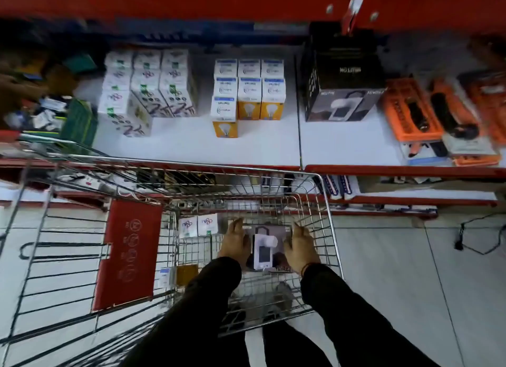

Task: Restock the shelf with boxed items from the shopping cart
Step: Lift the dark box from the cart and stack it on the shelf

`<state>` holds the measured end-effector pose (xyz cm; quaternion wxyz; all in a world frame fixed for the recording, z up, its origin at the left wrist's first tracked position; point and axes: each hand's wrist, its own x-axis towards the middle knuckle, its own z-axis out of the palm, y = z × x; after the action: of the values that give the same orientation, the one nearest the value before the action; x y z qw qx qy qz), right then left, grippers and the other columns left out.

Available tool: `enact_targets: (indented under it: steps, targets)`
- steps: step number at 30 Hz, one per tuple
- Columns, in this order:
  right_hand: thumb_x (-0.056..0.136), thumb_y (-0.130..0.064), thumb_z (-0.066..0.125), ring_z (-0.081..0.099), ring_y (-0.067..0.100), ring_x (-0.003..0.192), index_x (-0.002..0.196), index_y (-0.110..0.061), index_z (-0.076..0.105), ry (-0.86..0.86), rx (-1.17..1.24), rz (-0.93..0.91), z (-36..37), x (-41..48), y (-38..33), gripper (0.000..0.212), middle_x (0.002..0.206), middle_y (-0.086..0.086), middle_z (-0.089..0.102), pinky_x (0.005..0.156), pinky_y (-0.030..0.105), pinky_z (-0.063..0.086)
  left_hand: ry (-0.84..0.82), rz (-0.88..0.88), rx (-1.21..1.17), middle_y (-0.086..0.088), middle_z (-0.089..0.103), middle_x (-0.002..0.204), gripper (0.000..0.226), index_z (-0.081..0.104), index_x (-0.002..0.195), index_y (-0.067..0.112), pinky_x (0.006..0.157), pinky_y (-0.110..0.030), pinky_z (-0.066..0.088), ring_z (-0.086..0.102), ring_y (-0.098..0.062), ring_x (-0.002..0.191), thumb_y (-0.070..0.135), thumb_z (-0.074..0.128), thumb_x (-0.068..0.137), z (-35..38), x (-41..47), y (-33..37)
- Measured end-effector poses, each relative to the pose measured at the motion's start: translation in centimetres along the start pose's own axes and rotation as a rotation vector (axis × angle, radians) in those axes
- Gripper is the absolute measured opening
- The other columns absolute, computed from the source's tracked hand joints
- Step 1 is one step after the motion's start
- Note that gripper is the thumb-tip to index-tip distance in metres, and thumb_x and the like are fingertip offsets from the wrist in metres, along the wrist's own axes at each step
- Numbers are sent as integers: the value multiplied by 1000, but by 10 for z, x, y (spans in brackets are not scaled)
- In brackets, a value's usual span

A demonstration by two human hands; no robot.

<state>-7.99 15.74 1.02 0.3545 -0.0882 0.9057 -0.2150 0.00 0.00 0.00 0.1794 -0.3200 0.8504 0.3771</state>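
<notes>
Both hands down in the cart (325,199): left hand (236,240) and right hand (299,247) clamp opposite sides of a dark lamp box (269,247), fingers wrapped on its edges; box sits between them, low in the basket. Shelf (191,145) already has bulb boxes (247,93) and a matching lamp box (343,93). Left in the cart: two small white boxes (198,225) just beside the left hand, plus this one. Looks mid-task.

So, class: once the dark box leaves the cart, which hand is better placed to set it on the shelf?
Right hand, probably: the matching box stands on the shelf's right side. Both hands grip the dark box now.
</notes>
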Motion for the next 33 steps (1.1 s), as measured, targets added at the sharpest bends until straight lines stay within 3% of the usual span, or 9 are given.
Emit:
enact_targets:
  steps: [5,12,15,18,21,24,27,30,33]
  targets:
    - [97,-13,51,63,34,115,126,-2,61,-90,266,266,30,30,21,32,128,20,65,81,24,42,-151,-285,-59,-22,52,140,47,37,144,5,102,-43,44,54,-38,124,24,39,101,32,23,-24]
    - [98,-15,54,64,35,113,127,-1,57,-76,385,358,31,31,30,33,125,21,66,87,33,48,-21,-347,-199,-24,64,124,35,49,128,2,93,-44,49,62,-39,113,21,43,100,45,22,-31]
    - [98,-16,54,64,32,111,130,-2,52,-50,422,311,19,17,23,35,126,19,65,77,26,43,77,-343,-350,-23,64,120,33,54,122,2,94,-46,52,62,-37,109,25,48,98,36,8,-24]
    - [99,-20,54,61,27,110,140,-6,45,18,470,244,-2,-3,11,45,136,15,59,77,26,49,139,-250,-335,-21,66,114,32,56,117,-2,85,-38,54,64,-33,103,21,50,96,17,-6,-13]
    - [96,-24,58,57,23,117,146,-11,43,115,561,178,-24,-29,-3,54,144,10,52,92,28,46,176,-195,-409,-19,63,120,36,52,122,1,93,-46,53,62,-34,110,23,53,93,-5,-31,1]
    - [93,-28,63,55,19,108,140,-13,50,211,610,78,-41,-53,-14,50,137,8,57,87,25,41,294,-143,-556,-10,61,125,39,49,121,17,98,-48,51,60,-29,112,34,57,87,-22,-58,16]
    - [92,-36,64,56,18,109,134,-19,54,260,675,-4,-59,-72,-22,46,130,2,58,91,30,44,373,-42,-654,-1,60,120,35,45,111,27,91,-34,52,59,-23,109,42,56,81,-40,-79,33]
    - [91,-31,66,63,17,105,118,-20,60,333,743,-115,-81,-85,-31,30,120,2,64,88,27,49,450,82,-684,0,60,118,36,49,113,25,93,-36,51,59,-19,109,41,56,81,-56,-91,50]
    - [89,-25,66,60,8,97,110,-21,61,424,744,-215,-105,-92,-38,22,117,2,64,78,17,43,509,204,-691,0,62,116,36,52,115,19,94,-34,51,60,-12,107,34,57,83,-70,-96,72]
